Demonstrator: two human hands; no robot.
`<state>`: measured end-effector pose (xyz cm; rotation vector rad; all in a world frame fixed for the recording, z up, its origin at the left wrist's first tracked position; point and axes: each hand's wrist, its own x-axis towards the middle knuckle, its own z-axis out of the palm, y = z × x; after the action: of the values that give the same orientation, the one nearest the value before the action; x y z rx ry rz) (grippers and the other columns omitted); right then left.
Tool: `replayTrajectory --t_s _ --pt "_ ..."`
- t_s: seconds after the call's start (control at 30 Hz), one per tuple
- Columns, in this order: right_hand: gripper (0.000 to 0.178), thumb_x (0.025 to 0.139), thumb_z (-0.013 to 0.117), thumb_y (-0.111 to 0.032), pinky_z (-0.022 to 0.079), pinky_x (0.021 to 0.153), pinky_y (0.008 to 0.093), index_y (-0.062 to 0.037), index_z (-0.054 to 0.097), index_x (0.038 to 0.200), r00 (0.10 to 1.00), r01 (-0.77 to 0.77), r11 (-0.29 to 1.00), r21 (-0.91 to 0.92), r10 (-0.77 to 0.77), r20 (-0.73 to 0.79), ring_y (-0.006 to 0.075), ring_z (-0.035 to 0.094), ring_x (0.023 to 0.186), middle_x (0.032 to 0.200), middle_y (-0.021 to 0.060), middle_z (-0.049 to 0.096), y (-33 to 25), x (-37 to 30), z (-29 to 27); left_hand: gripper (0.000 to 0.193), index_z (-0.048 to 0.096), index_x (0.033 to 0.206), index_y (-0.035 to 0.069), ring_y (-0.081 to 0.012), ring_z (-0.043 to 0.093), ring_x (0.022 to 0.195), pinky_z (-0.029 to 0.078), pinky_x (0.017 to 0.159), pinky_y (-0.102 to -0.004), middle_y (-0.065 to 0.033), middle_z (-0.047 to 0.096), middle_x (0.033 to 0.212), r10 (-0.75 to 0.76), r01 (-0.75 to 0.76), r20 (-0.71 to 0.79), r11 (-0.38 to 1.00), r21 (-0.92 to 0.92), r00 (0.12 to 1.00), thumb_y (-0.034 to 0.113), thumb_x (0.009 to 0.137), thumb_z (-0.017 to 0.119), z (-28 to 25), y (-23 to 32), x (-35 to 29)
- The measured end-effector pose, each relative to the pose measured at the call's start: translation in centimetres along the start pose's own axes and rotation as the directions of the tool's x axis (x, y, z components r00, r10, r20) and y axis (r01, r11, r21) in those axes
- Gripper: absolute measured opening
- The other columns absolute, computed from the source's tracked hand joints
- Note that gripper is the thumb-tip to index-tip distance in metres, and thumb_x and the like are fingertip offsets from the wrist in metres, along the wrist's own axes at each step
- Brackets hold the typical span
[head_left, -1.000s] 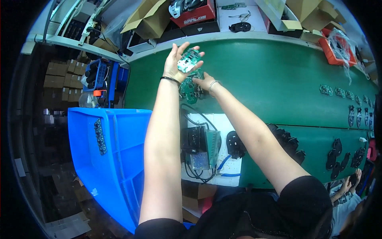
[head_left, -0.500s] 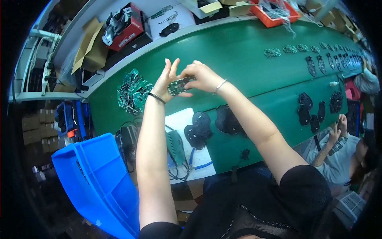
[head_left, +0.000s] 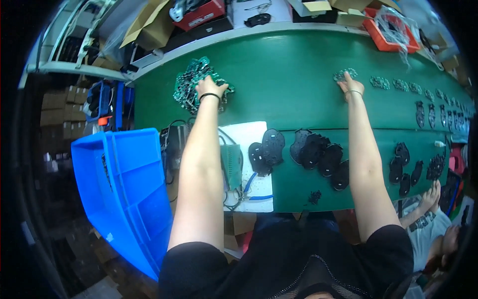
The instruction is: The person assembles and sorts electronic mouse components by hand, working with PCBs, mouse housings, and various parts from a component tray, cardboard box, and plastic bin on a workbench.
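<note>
My left hand rests on a heap of green circuit boards at the far left, its thumb spread from the fingers. The fingertips are partly lost among the boards. Far to the right, my right hand has its fingers on a single green circuit board low at the table surface. That board lies at the left end of a row of similar boards. Black plastic shells lie in clusters between my forearms, nearer to me.
A blue plastic bin stands left of the green table. Blue-handled pliers and a green box-shaped device lie on a white sheet. An orange tray sits at the back. A co-worker's hands are at the right.
My hands have parted: the left went back to the heap, the right carried the circuit board to the row's left end. The view has turned, and more shells show between my arms.
</note>
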<state>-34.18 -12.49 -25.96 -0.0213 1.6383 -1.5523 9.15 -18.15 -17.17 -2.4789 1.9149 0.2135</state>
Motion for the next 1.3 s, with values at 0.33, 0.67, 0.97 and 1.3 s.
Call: replayTrajectory --t_s 0.33,0.67,0.97,1.3 --pt "0.023 0.082 0.059 -0.017 0.048 0.052 0.021 -0.0008 0.061 0.098 0.903 0.309 0.811 -0.497 -0.086 0.421 0.0106 0.061 0.064 0.08 0.0072 0.064 -1.1 -7.9 0.9 0.049 0.062 0.097 0.007 -0.0275 0.059 0.093 0.044 0.084 -0.0387 -0.0144 0.063 0.097 -0.048 0.046 -0.006 0.984 -0.17 0.999 0.037 0.06 0.07 -2.2 1.8 -1.5" --pt "0.018 0.078 0.062 -0.012 0.048 0.06 0.0248 0.0 0.063 0.091 0.754 0.565 0.693 -0.448 -0.211 0.622 0.0104 0.06 0.063 0.071 0.0073 0.064 1.4 -12.9 0.7 0.044 0.062 0.101 0.007 -0.0276 0.058 0.089 0.048 0.079 -0.0344 -0.0137 0.059 0.093 0.779 -0.746 -0.11 0.535 -0.396 0.617 0.021 0.06 0.07 1.7 15.3 -2.7" --pt "0.019 0.078 0.06 -0.01 0.048 0.064 0.0261 0.0008 0.063 0.093 0.775 0.556 0.644 -0.525 -0.173 0.608 0.0131 0.061 0.068 0.078 0.01 0.066 3.0 -13.8 -4.1 0.041 0.06 0.108 0.017 -0.0282 0.052 0.101 0.046 0.085 -0.0383 -0.0103 0.054 0.108 0.814 -0.796 0.097 0.58 -0.176 0.572 0.018 0.067 0.063 6.9 23.5 -4.6" --pt "0.016 0.074 0.057 -0.011 0.05 0.072 0.0349 -0.0059 0.066 0.086 0.546 0.781 0.442 -0.442 -0.137 0.827 0.0269 0.064 0.078 0.084 0.0152 0.065 6.8 -16.2 8.1 0.024 0.064 0.085 0.002 -0.0331 0.06 0.089 0.049 0.077 -0.0435 -0.0216 0.061 0.094 0.166 -0.17 -0.058 0.981 -0.092 0.984 0.022 0.073 0.056 0.0 7.1 0.9"
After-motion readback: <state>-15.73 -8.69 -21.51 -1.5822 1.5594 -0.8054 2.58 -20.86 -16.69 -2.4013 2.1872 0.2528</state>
